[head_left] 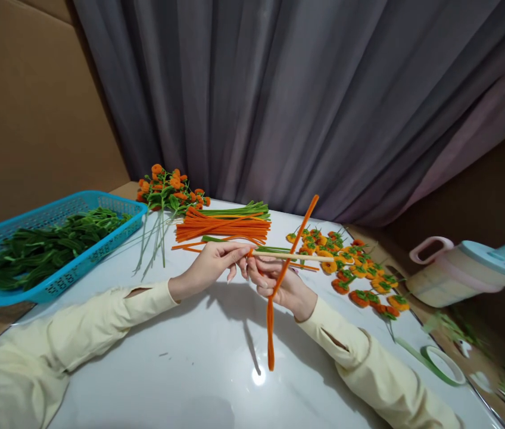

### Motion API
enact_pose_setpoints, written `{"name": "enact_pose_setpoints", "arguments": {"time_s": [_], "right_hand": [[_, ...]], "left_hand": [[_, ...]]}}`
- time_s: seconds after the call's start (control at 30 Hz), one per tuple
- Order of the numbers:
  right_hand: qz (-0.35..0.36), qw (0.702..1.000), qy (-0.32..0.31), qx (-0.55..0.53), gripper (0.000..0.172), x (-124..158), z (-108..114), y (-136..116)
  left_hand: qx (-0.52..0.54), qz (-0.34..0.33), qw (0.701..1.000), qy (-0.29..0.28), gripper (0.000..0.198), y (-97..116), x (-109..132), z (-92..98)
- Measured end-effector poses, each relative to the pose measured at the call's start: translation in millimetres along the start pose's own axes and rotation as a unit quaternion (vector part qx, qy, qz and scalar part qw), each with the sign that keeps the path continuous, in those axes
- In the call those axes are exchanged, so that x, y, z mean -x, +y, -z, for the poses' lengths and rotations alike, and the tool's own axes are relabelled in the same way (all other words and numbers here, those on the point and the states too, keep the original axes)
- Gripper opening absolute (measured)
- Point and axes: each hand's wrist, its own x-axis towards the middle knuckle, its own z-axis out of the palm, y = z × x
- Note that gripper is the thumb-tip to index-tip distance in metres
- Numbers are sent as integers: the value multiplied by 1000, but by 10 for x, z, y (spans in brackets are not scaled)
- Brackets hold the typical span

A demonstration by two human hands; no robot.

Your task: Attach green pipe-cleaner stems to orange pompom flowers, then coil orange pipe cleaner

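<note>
My left hand (210,265) pinches, thumb against fingers, a bit of orange pipe cleaner at the left end of a thin wooden stick (306,257). My right hand (283,286) is closed below the stick, its fingertips meeting those of the left. From the right hand an orange pipe cleaner (295,244) slants up to the right, and a folded length hangs down toward the table. Fingers partly hide how the pipe cleaner meets the stick. Behind the hands lies a pile of orange pipe cleaners (223,229), with green pipe cleaners (239,211) beyond it.
A blue basket (96,262) of green fuzzy leaves stands left. Orange flowers on stems (174,182) lie at the back. Small orange and yellow flower heads (359,269) spread at right, near a roll of green tape (444,364) and a lidded jug (467,274).
</note>
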Motion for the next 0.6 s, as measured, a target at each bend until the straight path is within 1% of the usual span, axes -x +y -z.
{"name": "enact_pose_setpoints", "arguments": {"time_s": [0.13,0.23,0.3,0.4,0.47,0.53,0.6], "right_hand": [[1,999,-5,-54,28,-4,-24,-6],[-5,997,-9,-81,27,4,-37,6],[-6,995,-11,-96,23,10,-53,11],[2,993,-13,-116,20,11,-92,-4],[41,990,-1,-134,21,9,-116,-26],[104,984,18,-142,33,12,-126,-52],[154,980,32,-121,43,26,-118,-82]], "left_hand": [[-43,-49,998,-7,26,-26,9,35],[-69,-82,994,22,24,-42,5,38],[-69,-85,993,46,24,-38,-2,34],[-39,-73,994,67,26,-6,-27,46],[-16,-68,994,85,27,29,-58,82],[3,-64,992,110,26,66,-98,136],[23,-52,990,131,26,99,-140,193]]}}
